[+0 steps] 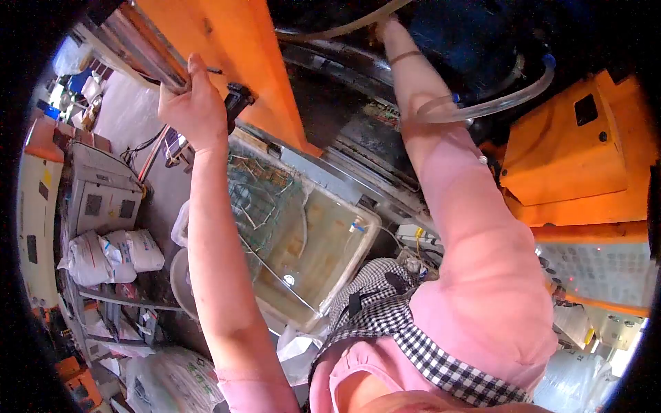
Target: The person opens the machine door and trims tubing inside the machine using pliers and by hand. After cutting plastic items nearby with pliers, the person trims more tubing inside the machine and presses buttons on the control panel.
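My left hand point(196, 110) is closed around the edge of an orange machine door point(237, 51), thumb up along its side. A black latch or handle point(238, 102) sticks out right beside it. My right hand point(390, 29) reaches far into the dark inside of the machine, near a pale hose point(344, 29); its fingers are lost in shadow. A clear hose point(499, 109) with a blue end crosses over my right forearm.
Below the machine stands a white-rimmed tub point(368, 237) with murky liquid, netting and hoses. An orange box point(564, 148) and a button panel point(599, 272) are at right. White sacks point(113, 255) and a grey cabinet point(103, 186) stand at left.
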The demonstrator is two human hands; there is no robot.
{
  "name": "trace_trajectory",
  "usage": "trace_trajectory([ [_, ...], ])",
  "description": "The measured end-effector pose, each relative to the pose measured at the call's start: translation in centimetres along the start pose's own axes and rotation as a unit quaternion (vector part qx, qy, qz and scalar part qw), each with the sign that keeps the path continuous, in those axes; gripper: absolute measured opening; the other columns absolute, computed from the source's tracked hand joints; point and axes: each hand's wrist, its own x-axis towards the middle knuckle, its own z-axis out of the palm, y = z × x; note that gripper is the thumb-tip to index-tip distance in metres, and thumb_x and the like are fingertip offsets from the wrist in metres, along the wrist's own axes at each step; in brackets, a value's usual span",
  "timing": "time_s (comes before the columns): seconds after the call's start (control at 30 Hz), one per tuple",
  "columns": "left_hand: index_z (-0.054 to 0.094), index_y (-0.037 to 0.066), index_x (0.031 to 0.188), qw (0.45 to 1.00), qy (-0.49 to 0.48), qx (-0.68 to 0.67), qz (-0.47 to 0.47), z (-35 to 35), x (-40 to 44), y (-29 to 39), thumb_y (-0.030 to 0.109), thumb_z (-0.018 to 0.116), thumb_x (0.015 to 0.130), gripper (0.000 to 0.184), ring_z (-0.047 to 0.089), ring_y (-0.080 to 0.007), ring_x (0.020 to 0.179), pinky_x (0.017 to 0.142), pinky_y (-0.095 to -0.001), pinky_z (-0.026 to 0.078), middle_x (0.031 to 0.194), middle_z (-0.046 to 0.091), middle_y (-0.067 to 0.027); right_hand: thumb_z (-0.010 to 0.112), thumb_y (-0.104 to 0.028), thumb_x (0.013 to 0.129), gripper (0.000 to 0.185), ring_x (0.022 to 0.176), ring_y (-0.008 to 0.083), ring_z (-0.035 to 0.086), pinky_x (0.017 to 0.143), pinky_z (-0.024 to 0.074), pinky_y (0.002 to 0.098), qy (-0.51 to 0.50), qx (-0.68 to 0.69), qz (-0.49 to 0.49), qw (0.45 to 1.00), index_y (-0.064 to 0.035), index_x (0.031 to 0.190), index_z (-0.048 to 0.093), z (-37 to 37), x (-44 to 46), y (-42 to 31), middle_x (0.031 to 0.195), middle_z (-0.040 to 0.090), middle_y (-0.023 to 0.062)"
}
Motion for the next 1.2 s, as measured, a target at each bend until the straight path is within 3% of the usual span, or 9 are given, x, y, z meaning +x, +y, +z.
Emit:
trace_trajectory([
  [0.07, 0.055, -0.003, 0.069, 0.998, -0.006, -0.061, -0.003, 0.3, -0.4, 0.8, 0.014, 0.063, 0.079, 0.021, 0.048, -0.0077, 0.055, 0.051, -0.0245, 0.039, 0.058, 0.055, -0.0026, 0.038, -0.029, 0.084, 0.025, 0.060, 0.0277, 0.043, 0.053, 0.0384, 0.0459, 0.001, -0.003, 0.002, 1.000, -0.0072, 0.083, 0.050, 0.0, 0.4, 0.3, 0.072, 0.048, 0.0124],
  [0.1, 0.053, 0.000, 0.058, 0.999, 0.013, -0.050, 0.008, 0.5, -0.3, 0.1, 0.025, 0.063, 0.079, 0.034, 0.046, -0.0100, 0.045, 0.043, -0.0279, 0.035, 0.049, 0.050, -0.0023, 0.038, -0.029, 0.084, 0.025, 0.060, 0.0278, 0.043, 0.053, 0.0384, 0.0460, 0.003, -0.010, 0.002, 1.000, -0.0072, 0.083, 0.050, 0.0, 0.7, 0.5, 0.072, 0.048, 0.0124],
  [0.2, 0.053, 0.000, 0.057, 0.999, 0.023, 0.024, 0.026, 0.1, 0.0, 0.5, 0.025, 0.064, 0.078, 0.034, 0.045, -0.0094, 0.045, 0.043, -0.0278, 0.034, 0.049, 0.050, -0.0027, 0.038, -0.029, 0.084, 0.025, 0.061, 0.0279, 0.043, 0.054, 0.0383, 0.0464, 0.008, -0.014, -0.005, 1.000, -0.0073, 0.083, 0.050, 0.5, 2.3, 1.2, 0.072, 0.048, 0.0125],
  [0.27, 0.053, 0.002, 0.059, 0.998, 0.039, 0.019, 0.041, 0.2, -0.1, 0.4, 0.023, 0.064, 0.078, 0.031, 0.045, -0.0079, 0.046, 0.044, -0.0257, 0.034, 0.050, 0.050, -0.0016, 0.038, -0.029, 0.084, 0.025, 0.061, 0.0280, 0.043, 0.055, 0.0383, 0.0466, 0.009, -0.015, -0.009, 1.000, -0.0074, 0.083, 0.050, 1.0, 3.3, 1.5, 0.072, 0.048, 0.0125],
  [0.33, 0.051, 0.001, 0.063, 0.998, -0.012, -0.054, -0.032, 0.2, -0.1, -0.1, 0.019, 0.063, 0.080, 0.028, 0.043, -0.0070, 0.052, 0.048, -0.0242, 0.035, 0.054, 0.049, -0.0004, 0.038, -0.029, 0.084, 0.025, 0.061, 0.0280, 0.043, 0.055, 0.0382, 0.0468, 0.011, -0.010, -0.009, 1.000, -0.0074, 0.083, 0.049, 1.2, 4.3, 1.8, 0.072, 0.047, 0.0125],
  [0.97, 0.045, 0.002, 0.057, 1.000, -0.006, -0.021, 0.004, 0.3, 0.6, -1.8, 0.024, 0.065, 0.078, 0.037, 0.037, -0.0081, 0.047, 0.044, -0.0261, 0.033, 0.048, 0.047, -0.0018, 0.037, -0.029, 0.084, 0.024, 0.065, 0.0288, 0.043, 0.059, 0.0377, 0.0491, -0.009, -0.049, 0.002, 0.999, -0.0080, 0.084, 0.049, 0.9, 4.0, 0.3, 0.075, 0.047, 0.0129],
  [1.13, 0.055, 0.002, 0.059, 0.996, 0.002, 0.033, 0.084, -0.7, 1.2, -0.9, 0.025, 0.064, 0.079, 0.032, 0.046, -0.0084, 0.045, 0.043, -0.0253, 0.036, 0.047, 0.048, 0.0000, 0.037, -0.028, 0.084, 0.023, 0.066, 0.0290, 0.042, 0.061, 0.0376, 0.0496, -0.014, -0.064, 0.008, 0.998, -0.0082, 0.084, 0.049, 0.3, 2.5, -0.7, 0.075, 0.046, 0.0130],
  [1.17, 0.055, 0.000, 0.061, 1.000, -0.019, -0.019, -0.013, -0.7, 0.9, -0.5, 0.027, 0.064, 0.078, 0.033, 0.046, -0.0094, 0.045, 0.043, -0.0271, 0.037, 0.046, 0.049, -0.0019, 0.037, -0.028, 0.084, 0.023, 0.066, 0.0290, 0.042, 0.061, 0.0376, 0.0498, -0.017, -0.065, 0.007, 0.998, -0.0082, 0.084, 0.049, 0.2, 2.5, -1.1, 0.075, 0.046, 0.0130],
  [1.2, 0.055, 0.000, 0.061, 1.000, -0.017, -0.018, -0.012, -0.6, 1.2, -0.3, 0.027, 0.064, 0.078, 0.033, 0.046, -0.0094, 0.045, 0.043, -0.0271, 0.037, 0.046, 0.049, -0.0019, 0.037, -0.028, 0.084, 0.023, 0.066, 0.0291, 0.042, 0.061, 0.0376, 0.0499, -0.023, -0.066, 0.006, 0.998, -0.0082, 0.085, 0.049, 0.3, 2.8, -1.9, 0.075, 0.046, 0.0130],
])
